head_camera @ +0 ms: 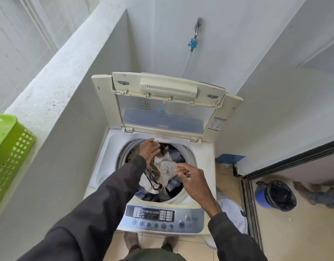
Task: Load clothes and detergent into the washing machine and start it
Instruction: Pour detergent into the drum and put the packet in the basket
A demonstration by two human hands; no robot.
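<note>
The washing machine [158,166] stands at the centre of the frame with its lid [166,108] raised against the wall. Its drum is piled with clothes [166,170], white, blue and dark pieces mixed. The left hand [149,149] reaches over the far rim of the drum, its grip loose with fingers spread on the pile, clutching nothing clearly. The right hand [192,178] hovers above the clothes, grip half open and empty. A green basket [9,157] sits on the ledge at the left edge.
</note>
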